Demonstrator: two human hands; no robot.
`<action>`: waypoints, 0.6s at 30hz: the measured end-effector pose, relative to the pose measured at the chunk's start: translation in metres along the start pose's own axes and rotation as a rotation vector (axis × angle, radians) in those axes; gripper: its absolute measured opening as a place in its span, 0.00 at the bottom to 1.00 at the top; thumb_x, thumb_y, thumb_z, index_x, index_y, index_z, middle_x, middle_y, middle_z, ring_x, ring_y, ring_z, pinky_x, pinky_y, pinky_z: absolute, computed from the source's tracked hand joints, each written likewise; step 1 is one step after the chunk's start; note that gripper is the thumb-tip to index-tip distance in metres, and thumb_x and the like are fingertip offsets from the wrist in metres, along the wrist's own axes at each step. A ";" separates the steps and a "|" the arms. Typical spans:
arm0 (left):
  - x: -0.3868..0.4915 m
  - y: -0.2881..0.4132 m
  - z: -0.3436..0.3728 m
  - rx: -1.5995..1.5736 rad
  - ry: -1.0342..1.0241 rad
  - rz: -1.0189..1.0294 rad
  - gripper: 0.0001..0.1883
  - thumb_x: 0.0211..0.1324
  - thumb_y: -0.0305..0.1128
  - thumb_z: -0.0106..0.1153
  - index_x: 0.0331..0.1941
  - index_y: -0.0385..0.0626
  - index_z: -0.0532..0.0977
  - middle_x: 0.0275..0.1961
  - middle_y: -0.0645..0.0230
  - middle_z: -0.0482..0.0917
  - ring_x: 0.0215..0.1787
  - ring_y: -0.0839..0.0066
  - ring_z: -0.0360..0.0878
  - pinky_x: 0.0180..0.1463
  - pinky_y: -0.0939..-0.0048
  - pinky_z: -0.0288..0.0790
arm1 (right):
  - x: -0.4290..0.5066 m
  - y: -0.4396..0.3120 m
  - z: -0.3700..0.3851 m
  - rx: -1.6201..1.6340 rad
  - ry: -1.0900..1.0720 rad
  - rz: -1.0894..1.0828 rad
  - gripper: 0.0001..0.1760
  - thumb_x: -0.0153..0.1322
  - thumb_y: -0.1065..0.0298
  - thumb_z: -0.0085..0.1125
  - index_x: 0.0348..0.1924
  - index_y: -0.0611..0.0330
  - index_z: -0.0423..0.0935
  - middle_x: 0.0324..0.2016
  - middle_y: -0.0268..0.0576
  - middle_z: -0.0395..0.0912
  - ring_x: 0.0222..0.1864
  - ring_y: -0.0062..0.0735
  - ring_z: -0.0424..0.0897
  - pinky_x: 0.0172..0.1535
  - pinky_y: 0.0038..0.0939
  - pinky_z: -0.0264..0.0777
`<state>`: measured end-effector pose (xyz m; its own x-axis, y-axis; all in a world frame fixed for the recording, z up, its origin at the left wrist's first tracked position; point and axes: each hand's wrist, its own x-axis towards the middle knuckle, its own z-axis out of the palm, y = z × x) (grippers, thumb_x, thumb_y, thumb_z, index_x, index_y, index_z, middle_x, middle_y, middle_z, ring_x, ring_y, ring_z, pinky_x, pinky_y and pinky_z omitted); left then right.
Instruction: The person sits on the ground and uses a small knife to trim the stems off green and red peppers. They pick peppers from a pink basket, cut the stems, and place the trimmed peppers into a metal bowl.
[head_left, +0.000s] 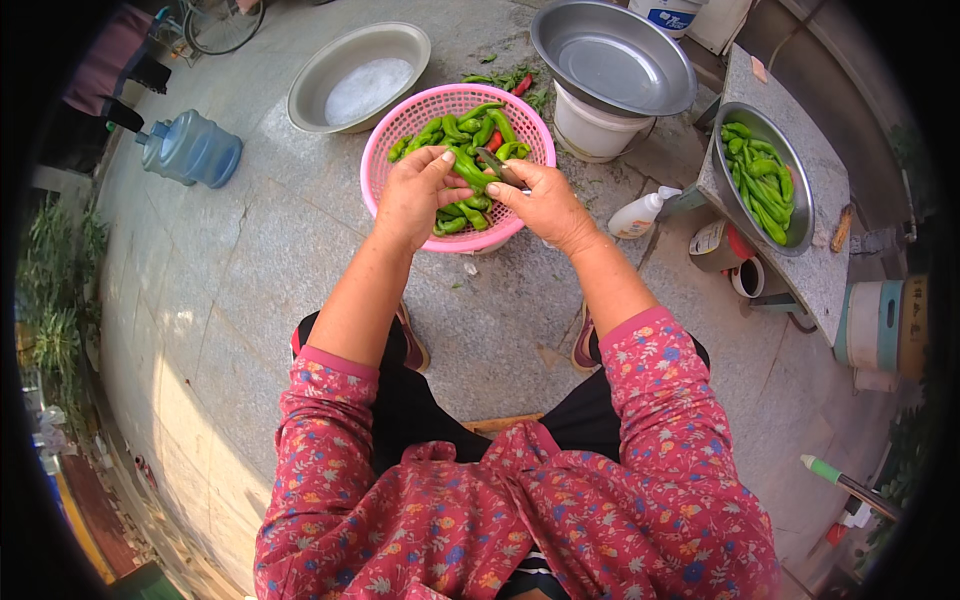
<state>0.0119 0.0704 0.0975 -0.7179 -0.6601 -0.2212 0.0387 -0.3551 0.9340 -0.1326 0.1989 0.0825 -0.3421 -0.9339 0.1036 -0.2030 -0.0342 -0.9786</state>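
Observation:
Over a pink plastic colander basket (379, 129), my left hand (420, 195) holds one end of a green pepper (469, 169) between thumb and fingers. My right hand (544, 199) grips a knife (496, 163), its dark blade lying close to the pepper; the right thumb touches the pepper's lower end. Whether the edge has cut into it I cannot tell. Beneath both hands the basket is heaped with green peppers (472, 124), and a red pepper (493, 141) shows among them. My fingers hide part of the heap.
Beyond the basket stand a metal basin (296, 90) and a steel basin (547, 45) on a white bucket (592, 131). Pepper trimmings (517, 79) lie on the ground. To the right, a stone table (825, 176) carries a bowl (804, 202) of green peppers, near a white bottle (634, 217). Water jugs (199, 150) lie left.

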 end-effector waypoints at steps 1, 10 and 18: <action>0.000 0.000 -0.001 -0.008 -0.035 0.000 0.12 0.71 0.31 0.48 0.51 0.36 0.71 0.40 0.66 0.79 0.39 0.78 0.78 0.45 0.72 0.79 | -0.001 -0.001 -0.001 0.042 -0.012 0.051 0.16 0.70 0.68 0.63 0.48 0.67 0.79 0.38 0.40 0.84 0.41 0.22 0.79 0.47 0.28 0.74; 0.001 -0.001 -0.001 -0.033 -0.189 -0.023 0.14 0.72 0.31 0.46 0.54 0.36 0.71 0.40 0.68 0.78 0.39 0.79 0.78 0.47 0.71 0.78 | -0.009 -0.004 -0.012 0.161 0.003 0.136 0.11 0.73 0.66 0.61 0.46 0.61 0.80 0.19 0.22 0.67 0.20 0.11 0.62 0.22 0.19 0.56; 0.000 -0.009 0.011 -0.054 -0.165 -0.012 0.14 0.70 0.29 0.48 0.56 0.35 0.70 0.47 0.62 0.79 0.45 0.73 0.80 0.50 0.69 0.79 | -0.012 -0.001 -0.007 0.000 0.111 0.033 0.10 0.71 0.68 0.61 0.40 0.66 0.78 0.30 0.40 0.82 0.33 0.22 0.76 0.39 0.30 0.72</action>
<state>0.0037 0.0811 0.0922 -0.8226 -0.5396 -0.1792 0.0633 -0.4002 0.9142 -0.1349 0.2131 0.0840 -0.4485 -0.8892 0.0908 -0.1905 -0.0042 -0.9817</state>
